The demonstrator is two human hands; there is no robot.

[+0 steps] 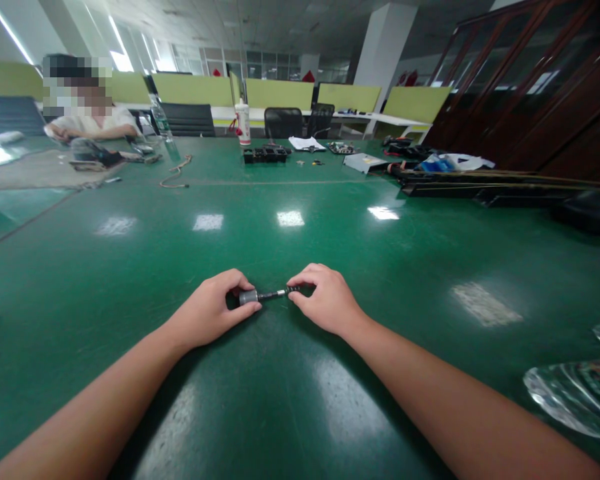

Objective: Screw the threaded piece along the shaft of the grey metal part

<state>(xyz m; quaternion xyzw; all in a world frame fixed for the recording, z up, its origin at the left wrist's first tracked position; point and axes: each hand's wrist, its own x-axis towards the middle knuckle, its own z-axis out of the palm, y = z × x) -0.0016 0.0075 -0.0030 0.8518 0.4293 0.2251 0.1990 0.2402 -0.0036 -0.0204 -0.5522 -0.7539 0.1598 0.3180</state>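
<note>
Low over the green table, my left hand (215, 307) pinches a short grey cylinder (249, 297) between thumb and fingers. A thin dark rod (267, 295) with a shiny metal section runs from the cylinder toward the right. At the rod's far end, my right hand (325, 298) grips a black ribbed piece (293, 289) that looks like a coil spring. The rod and the ribbed piece lie in one line; whether they are joined cannot be made out. My fingers hide part of both pieces.
The green table (290, 387) extends far ahead. A clear plastic bottle (575, 393) lies at the near right. Black metal parts (450, 187) are along the right, a black component (266, 155) and white bottle (243, 123) at the back. Another person (90, 120) sits at the far left.
</note>
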